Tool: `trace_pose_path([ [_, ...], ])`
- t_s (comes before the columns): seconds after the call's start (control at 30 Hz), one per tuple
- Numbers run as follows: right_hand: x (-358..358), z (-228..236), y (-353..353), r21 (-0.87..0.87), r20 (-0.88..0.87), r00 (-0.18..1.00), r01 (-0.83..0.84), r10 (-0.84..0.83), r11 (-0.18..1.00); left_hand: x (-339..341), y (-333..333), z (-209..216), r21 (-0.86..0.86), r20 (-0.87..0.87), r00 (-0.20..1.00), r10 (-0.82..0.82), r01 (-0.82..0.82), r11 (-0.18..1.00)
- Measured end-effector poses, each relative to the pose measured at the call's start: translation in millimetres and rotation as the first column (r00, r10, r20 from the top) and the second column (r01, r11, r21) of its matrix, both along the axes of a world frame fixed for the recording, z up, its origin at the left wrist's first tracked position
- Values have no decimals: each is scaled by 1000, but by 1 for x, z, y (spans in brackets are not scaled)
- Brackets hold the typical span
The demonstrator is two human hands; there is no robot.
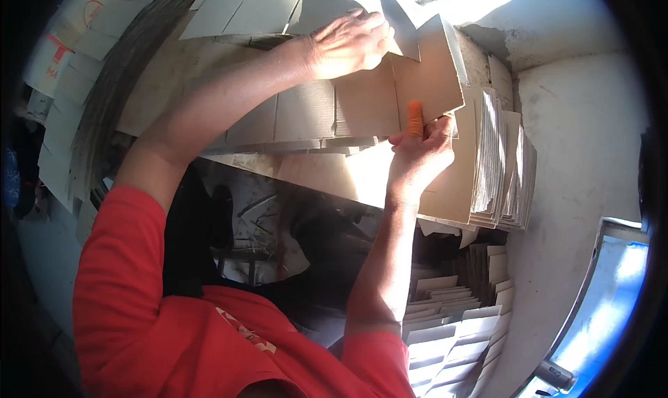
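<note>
A brown slotted cardboard piece (431, 69) is raised at an angle, continuing into a row of flat cardboard panels (304, 111) on the bench. My right hand (423, 153) pinches its lower corner; an orange cover sits on one finger, lying against the board. Over the upper edge bends my left hand (351, 44), fingers curled together at the cardboard; its fingertips are partly hidden. Behind it, more pale slotted cardboard (257, 12) lies in bright sunlight.
Stacked cardboard sheets (487, 161) stand on edge at the right, by a white wall (570, 133). Below them are more cardboard pieces (452, 335). A wooden board (313, 175) forms the bench's near edge. Marked cardboard (62, 53) stands at far left.
</note>
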State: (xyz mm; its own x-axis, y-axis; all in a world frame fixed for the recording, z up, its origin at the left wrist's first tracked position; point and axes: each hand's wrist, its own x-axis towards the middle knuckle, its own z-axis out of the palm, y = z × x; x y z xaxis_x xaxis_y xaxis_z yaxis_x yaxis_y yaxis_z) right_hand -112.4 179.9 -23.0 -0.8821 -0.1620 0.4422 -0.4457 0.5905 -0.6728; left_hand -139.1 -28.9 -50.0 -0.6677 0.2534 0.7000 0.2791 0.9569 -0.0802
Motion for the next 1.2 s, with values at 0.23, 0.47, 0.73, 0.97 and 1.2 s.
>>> trace_pose_path([
  [0.23, 14, 6, -7, -200, 75, 987, -126, 144, 972, 22, 4, 7, 46, 35, 998, 60, -62, 997],
  [0.47, 19, 9, -6, -36, -165, 980, -116, 109, 993, 60, 10, 37, -176, -45, 984, -175, 165, 971],
  [0.73, 44, 42, -19, 258, -130, 983, -91, 128, 962, 116, 37, 65, -140, 17, 1000, -16, 18, 990],
  [0.97, 6, 90, -68, 707, 78, 971, -214, 226, 675, 139, -10, 106, 358, 268, 959, 94, -190, 914],
  [1.2, -49, 30, -60, 217, 554, 801, -403, 228, 889, 162, -17, 74, 262, 389, 912, 129, -244, 934],
])
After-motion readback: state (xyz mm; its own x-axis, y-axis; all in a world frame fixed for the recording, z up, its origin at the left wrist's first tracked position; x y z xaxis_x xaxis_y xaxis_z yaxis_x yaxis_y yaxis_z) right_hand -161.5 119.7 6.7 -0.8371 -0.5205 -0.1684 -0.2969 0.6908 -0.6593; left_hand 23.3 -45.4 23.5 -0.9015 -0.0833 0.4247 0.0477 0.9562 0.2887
